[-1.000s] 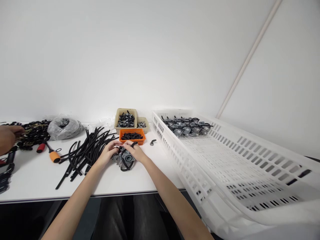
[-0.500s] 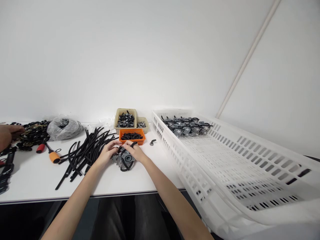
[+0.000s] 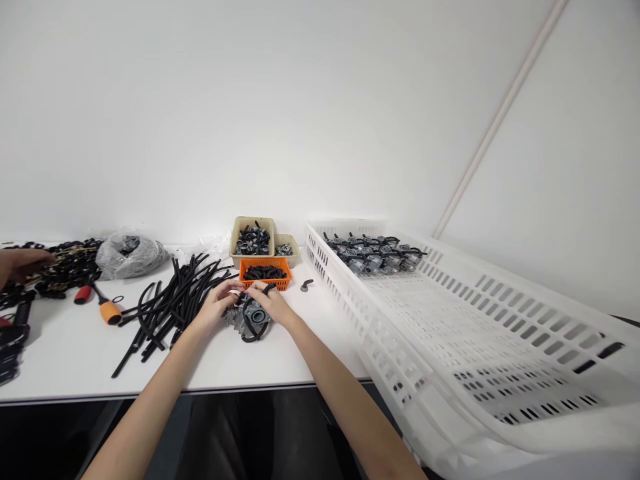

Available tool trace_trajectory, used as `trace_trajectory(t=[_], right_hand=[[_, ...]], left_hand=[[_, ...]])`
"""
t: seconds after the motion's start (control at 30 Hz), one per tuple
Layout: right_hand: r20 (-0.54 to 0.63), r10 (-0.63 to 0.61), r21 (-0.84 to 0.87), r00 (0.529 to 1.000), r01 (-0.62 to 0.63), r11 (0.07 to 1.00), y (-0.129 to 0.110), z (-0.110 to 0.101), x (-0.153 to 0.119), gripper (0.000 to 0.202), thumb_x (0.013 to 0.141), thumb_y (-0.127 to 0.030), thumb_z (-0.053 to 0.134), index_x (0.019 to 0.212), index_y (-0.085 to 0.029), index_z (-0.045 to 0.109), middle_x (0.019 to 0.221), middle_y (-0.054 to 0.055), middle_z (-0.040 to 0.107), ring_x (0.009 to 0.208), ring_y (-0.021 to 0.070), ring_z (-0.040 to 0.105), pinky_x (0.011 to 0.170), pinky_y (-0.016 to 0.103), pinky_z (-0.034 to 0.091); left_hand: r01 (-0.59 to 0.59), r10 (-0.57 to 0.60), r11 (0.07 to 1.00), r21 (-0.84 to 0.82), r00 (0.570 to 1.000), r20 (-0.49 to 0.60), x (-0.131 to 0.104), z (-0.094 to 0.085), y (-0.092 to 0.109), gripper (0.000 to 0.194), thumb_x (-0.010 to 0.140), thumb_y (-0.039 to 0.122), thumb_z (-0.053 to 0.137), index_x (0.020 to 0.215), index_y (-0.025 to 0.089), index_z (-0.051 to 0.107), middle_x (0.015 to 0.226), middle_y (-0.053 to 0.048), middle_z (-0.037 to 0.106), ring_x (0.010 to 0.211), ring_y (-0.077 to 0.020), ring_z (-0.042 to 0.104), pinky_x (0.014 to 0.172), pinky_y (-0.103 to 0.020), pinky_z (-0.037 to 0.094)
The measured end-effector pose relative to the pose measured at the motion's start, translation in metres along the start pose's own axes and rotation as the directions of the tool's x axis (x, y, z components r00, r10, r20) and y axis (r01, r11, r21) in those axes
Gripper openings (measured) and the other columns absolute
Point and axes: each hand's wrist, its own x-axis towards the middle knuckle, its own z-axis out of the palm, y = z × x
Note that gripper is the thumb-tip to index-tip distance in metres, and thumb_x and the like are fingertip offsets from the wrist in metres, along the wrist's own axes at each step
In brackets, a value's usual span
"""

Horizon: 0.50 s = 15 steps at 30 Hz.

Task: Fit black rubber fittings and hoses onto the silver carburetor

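A grey metal carburetor [image 3: 256,316] with a black hose looped on it rests on the white table. My left hand [image 3: 220,301] grips its left upper side, fingers bent around it. From the right, my right hand [image 3: 270,301] closes on its top, beside a short black hose end. The fingertips of both hands nearly meet, and what they pinch is hidden. Just behind stands an orange basket [image 3: 265,283] of short black hoses. A small black elbow piece [image 3: 306,285] lies to the right.
Long black tubes [image 3: 175,310] lie left of my hands, near an orange-handled screwdriver [image 3: 110,312] and a plastic bag of parts [image 3: 131,255]. Beige bins [image 3: 234,252] stand behind. A white crate [image 3: 450,353] with several carburetors [image 3: 373,253] fills the right. Another person's hand [image 3: 25,261] is far left.
My hands stay on the carburetor with hardly any movement. The other person's hand at the far left has shifted slightly. The whole view has moved a little.
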Motion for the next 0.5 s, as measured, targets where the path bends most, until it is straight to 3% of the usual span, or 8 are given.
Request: trace_trajectory(t=[0.5], right_hand=[[0.012, -0.024, -0.002, 1.000, 0.024, 1.000, 0.0019, -0.0008, 0.0007, 0.027, 0.090, -0.043, 0.048, 0.085, -0.019, 0.060, 0.086, 0.001, 0.060, 0.087, 0.0172, 0.055, 0.084, 0.030, 0.040]], left_hand=[[0.021, -0.021, 1.000, 0.000, 1.000, -0.020, -0.0031, 0.0039, 0.0095, 0.026, 0.062, 0.022, 0.062, 0.086, 0.018, 0.070, 0.098, -0.007, 0.069, 0.100, -0.0259, 0.058, 0.086, -0.033, 0.043]])
